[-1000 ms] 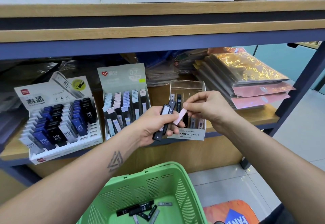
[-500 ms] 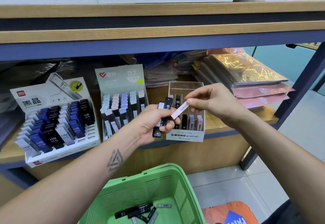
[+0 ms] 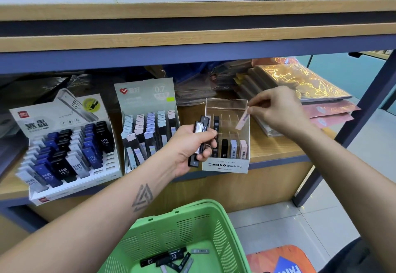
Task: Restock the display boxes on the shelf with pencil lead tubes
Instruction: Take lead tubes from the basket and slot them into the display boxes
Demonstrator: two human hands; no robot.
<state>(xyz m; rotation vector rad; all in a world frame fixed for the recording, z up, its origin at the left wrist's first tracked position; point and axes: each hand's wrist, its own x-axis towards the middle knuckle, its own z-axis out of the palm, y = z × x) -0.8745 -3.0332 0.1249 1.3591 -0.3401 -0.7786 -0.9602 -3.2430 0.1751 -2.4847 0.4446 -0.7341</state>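
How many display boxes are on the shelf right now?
3: the HB 0.5 box on the left, the 0.7 box mid-shelf, the clear MONO box rightmost.

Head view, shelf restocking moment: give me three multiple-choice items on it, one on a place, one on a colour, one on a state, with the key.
1. Where is the pink lead tube?
A. In the green basket
B. Pinched in the right hand over the clear MONO box
C. Lying on the floor

2. What colour is the basket below the arms?
A. Green
B. Red
C. White

3. What is the left hand doing?
A. Hanging open and empty
B. Resting flat on the shelf
C. Gripping a few dark tubes

Key: 1 B, the right hand holds the pink lead tube above the clear MONO box; 2 A, the basket is green; 3 C, the left hand is closed around dark tubes.
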